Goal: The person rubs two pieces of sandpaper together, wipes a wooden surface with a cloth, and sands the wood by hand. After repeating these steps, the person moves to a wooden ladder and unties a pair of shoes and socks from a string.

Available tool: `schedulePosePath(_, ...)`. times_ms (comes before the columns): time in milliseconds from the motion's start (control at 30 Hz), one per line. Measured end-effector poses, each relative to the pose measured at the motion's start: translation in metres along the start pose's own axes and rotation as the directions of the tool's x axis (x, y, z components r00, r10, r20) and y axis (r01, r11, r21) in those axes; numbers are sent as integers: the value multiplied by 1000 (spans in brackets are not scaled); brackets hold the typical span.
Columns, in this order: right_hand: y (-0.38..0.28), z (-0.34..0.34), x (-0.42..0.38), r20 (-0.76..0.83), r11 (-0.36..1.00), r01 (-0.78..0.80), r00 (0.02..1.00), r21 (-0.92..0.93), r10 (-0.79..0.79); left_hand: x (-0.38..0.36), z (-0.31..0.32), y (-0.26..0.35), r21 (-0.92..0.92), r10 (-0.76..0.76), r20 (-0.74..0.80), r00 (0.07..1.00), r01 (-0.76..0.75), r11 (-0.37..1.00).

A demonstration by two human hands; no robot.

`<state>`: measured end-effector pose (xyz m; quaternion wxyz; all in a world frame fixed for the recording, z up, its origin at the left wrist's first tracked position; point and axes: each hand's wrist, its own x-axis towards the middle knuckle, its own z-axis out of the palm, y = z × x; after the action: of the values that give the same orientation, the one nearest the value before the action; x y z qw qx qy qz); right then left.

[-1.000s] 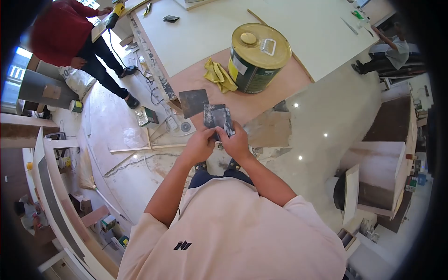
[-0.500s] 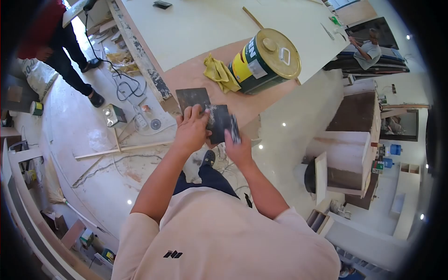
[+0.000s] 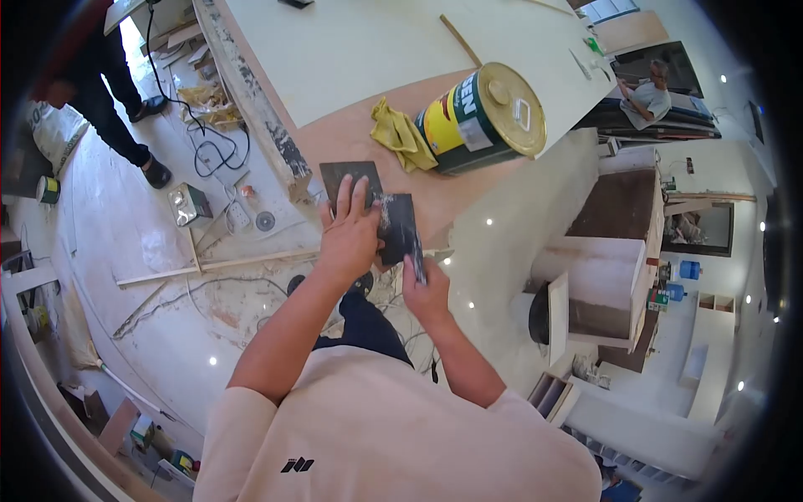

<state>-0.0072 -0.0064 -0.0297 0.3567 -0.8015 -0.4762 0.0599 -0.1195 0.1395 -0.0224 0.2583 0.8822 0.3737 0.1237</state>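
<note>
My left hand point(image 3: 351, 234) lies with fingers spread on a dark grey sheet point(image 3: 341, 174) at the table edge. A darker, white-smudged square sheet point(image 3: 397, 219) overlaps it on the right, beside my left fingertips. Closed round a narrow dark, white-streaked piece point(image 3: 418, 249), my right hand point(image 3: 427, 289) is at the square sheet's right edge. Behind the sheets, a crumpled yellow cloth point(image 3: 401, 135) touches a large green and yellow can with a gold lid point(image 3: 506, 105).
The white-topped table point(image 3: 360, 50) carries a wooden stick point(image 3: 460, 40). One person point(image 3: 117, 92) stands at upper left, another point(image 3: 648, 96) is at upper right. On the floor are a cable point(image 3: 205, 125), a square tin point(image 3: 189, 204) and wooden strips point(image 3: 234, 264).
My left fingers have spread and straightened over the grey sheet. My right hand has moved down along the square sheet's edge with the narrow piece. The whole view has shifted slightly.
</note>
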Motion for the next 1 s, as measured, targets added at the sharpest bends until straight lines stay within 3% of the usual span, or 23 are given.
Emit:
schedulePosePath(100,2,11,46,7,999,0,1000,-42,0,-13,6,4,18,25,50,998,-26,1000)
schedulePosePath(267,-11,-3,4,-67,999,38,997,7,-37,-4,-1,1,44,12,51,999,-14,999)
schedulePosePath(333,8,2,27,8,991,-93,995,-94,95,-6,0,3,15,27,40,999,-28,1000)
schedulePosePath(533,1,7,-1,-16,998,60,998,31,-60,1,-3,0,38,10,55,998,-12,999)
schedulePosePath(600,15,13,22,3,1000,-12,1000,8,12,-12,7,2,41,19,71,997,-22,999)
schedulePosePath(700,7,6,-2,18,997,-66,998,-51,67,-7,2,3,51,11,69,998,-15,999)
schedulePosePath(767,-9,1,-20,-10,1000,7,1000,-13,-8,-4,-1,-1,61,21,76,997,-26,998)
schedulePosePath(867,8,8,10,4,994,-77,997,-80,78,-9,5,2,64,9,126,992,-17,998)
schedulePosePath(900,6,7,35,17,992,-21,1000,-124,24,-11,7,3,70,14,119,993,-23,997)
schedulePosePath(1000,7,10,7,12,984,-14,1000,-179,16,-7,1,2,86,19,102,995,-28,996)
